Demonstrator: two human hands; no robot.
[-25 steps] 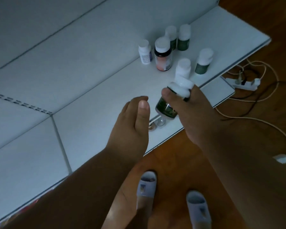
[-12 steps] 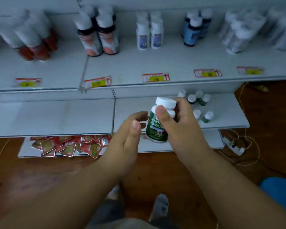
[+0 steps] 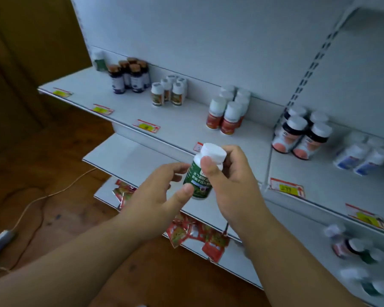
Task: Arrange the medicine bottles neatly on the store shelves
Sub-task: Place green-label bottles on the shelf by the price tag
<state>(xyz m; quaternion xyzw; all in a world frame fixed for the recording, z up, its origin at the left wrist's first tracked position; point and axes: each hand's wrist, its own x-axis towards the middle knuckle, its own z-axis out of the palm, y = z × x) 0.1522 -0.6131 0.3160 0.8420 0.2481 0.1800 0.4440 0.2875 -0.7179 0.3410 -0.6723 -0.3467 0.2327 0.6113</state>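
Green-labelled bottle [image 3: 200, 180], smooth round plastic, white ribbed cap, tilted; right hand [image 3: 228, 185] wrapped round its neck, left hand [image 3: 157, 198] half-open, thumb touching the label

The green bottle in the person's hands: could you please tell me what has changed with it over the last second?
The green bottle came up from the bottom shelf to the upper shelf. The left hand, apart before, now touches its label. The right hand kept its grip throughout.
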